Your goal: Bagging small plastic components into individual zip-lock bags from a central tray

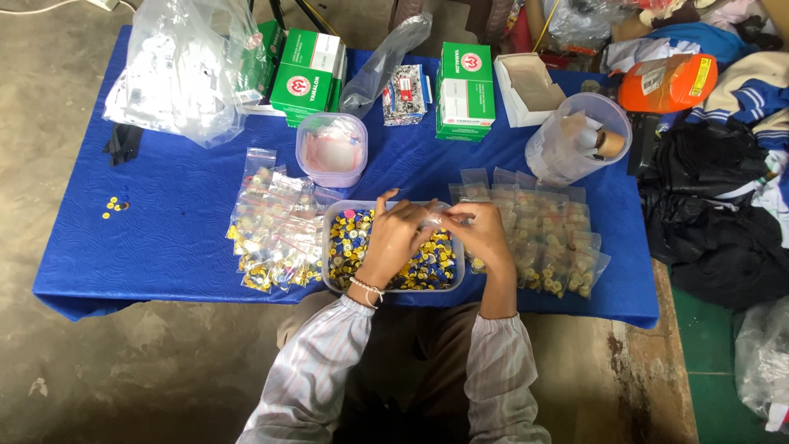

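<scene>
Pinching small clear bag (pixel 436 219) | left hand (pixel 400 234), right hand (pixel 483 233) closed | above button tub (pixel 335 215)

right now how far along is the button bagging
Done: filled small bags lie in a pile left of the tub and in rows to its right. In hand: the left hand and right hand meet over the tub on a small clear bag. Left: the clear tub holds many loose buttons.

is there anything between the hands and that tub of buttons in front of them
Nothing visible. The left hand and right hand hover right over the open tub of buttons, pinching a small clear bag between them; the tub has no lid on.
</scene>
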